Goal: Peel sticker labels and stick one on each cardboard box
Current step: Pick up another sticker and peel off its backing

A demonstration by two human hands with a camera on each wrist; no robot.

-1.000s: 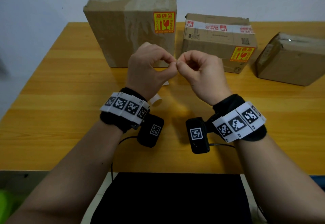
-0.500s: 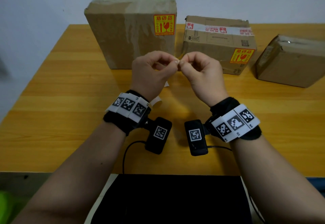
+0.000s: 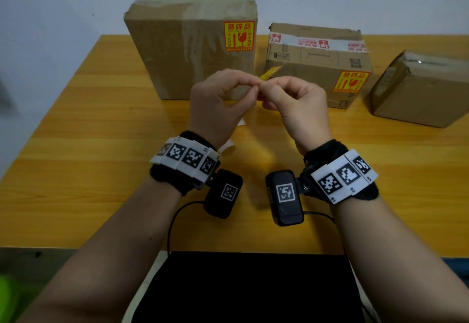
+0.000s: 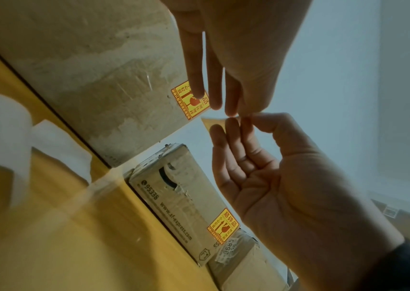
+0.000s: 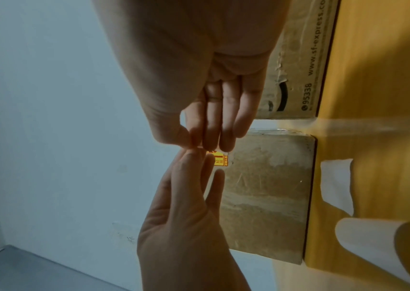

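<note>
Above the wooden table (image 3: 83, 129), the left hand (image 3: 218, 104) and right hand (image 3: 299, 107) meet fingertip to fingertip, both pinching a yellow sticker label (image 3: 268, 74), apparently to part it from its backing. Two cardboard boxes already carry labels; the unlabelled box (image 3: 418, 91) waits at right.

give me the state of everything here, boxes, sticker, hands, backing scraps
tall box: upright, yellow label already stuck on its front
middle box: taped shut, label on its front
right box: no label visible
sticker: in the air, pinched from both sides
left hand: pinching the sticker
right hand: pinching the sticker
backing scraps: white, lying on the table, one curled
</note>
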